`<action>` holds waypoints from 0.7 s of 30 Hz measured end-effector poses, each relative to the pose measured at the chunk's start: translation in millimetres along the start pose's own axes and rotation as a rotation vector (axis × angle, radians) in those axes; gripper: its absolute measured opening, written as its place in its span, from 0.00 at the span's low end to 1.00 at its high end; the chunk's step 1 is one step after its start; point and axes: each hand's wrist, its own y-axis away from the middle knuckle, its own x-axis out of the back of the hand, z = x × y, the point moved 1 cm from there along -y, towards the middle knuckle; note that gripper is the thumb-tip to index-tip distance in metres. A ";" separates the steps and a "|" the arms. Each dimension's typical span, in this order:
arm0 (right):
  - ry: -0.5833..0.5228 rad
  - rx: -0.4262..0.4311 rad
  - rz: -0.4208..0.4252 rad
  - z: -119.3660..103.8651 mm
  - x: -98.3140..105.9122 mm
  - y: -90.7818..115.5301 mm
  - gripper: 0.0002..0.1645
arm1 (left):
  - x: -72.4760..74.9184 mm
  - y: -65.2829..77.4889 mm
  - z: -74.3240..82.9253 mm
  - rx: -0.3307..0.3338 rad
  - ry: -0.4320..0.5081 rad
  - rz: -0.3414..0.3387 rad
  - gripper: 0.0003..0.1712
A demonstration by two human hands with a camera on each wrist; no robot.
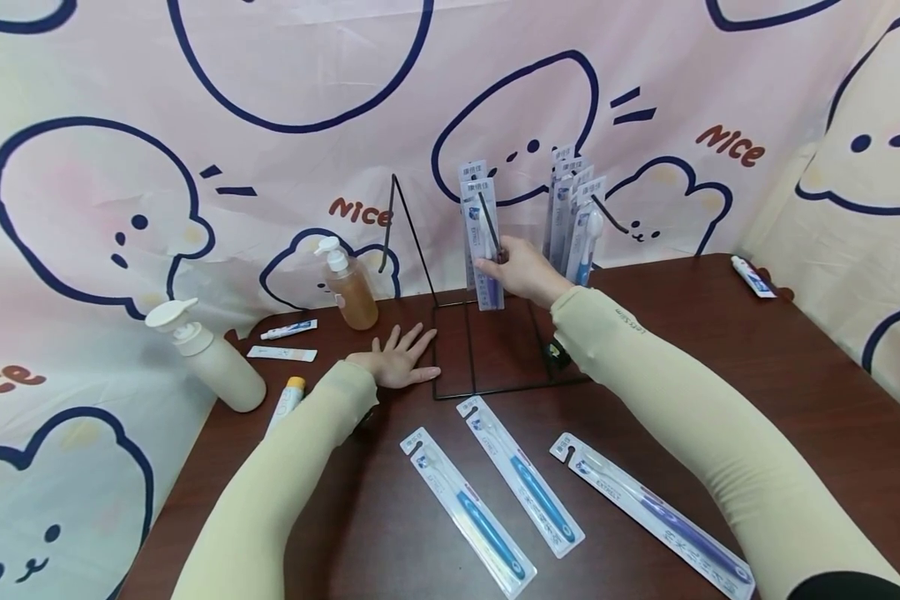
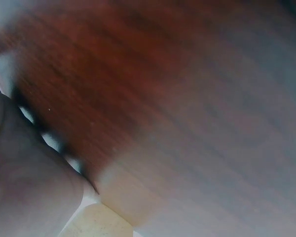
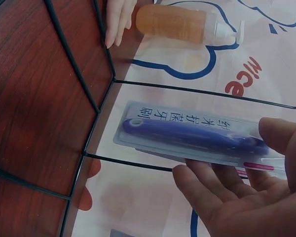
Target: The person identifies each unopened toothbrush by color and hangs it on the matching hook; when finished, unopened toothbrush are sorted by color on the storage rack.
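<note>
A packaged toothbrush with a purple handle (image 3: 192, 136) sits in the right hand (image 1: 527, 271), pinched between thumb and fingers. Its long axis stands nearly upright, handle end pointing down towards the base of a black wire rack (image 1: 470, 348); whether its top hangs free on the hook, I cannot tell. One more pack (image 1: 471, 169) shows directly behind it. To the right of that hand, at least four packs (image 1: 570, 217) hang upright in a row.

The left hand (image 1: 399, 360) lies with fingers spread on the dark reddish-brown wooden table (image 1: 690, 308), just beside the rack. Beyond it stands an amber pump bottle (image 1: 356, 296); left of it, a cream pump bottle (image 1: 221, 367), two small slim packs (image 1: 281, 354) and a yellow-capped tube (image 1: 285, 404). Nearer the person than both hands lie three packs, two blue-handled (image 1: 467, 512) and one purple-handled (image 1: 652, 517), slanting. Far right of the right hand rests one small tube (image 1: 752, 277). Pale cartoon-printed cloth (image 1: 510, 108) backs everything.
</note>
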 end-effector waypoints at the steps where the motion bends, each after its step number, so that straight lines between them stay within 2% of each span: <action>1: 0.001 -0.003 -0.002 0.7 -0.3 -0.2 0.32 | -0.3 -0.3 0.0 -0.002 0.005 0.003 0.49; 9: 0.034 -0.032 -0.010 9.0 0.6 8.3 0.34 | 0.4 -0.8 0.2 -0.003 0.003 -0.004 0.48; 12: 0.102 -0.019 -0.045 14.0 2.4 19.9 0.38 | 2.2 1.1 1.2 -0.014 0.010 0.002 0.48; 16: 0.313 0.018 -0.134 20.2 5.8 46.6 0.38 | 2.6 1.6 0.7 -0.010 0.000 -0.002 0.48; 21: 0.548 0.037 -0.233 33.7 7.6 97.3 0.34 | 1.0 0.3 -1.0 0.001 -0.002 0.000 0.48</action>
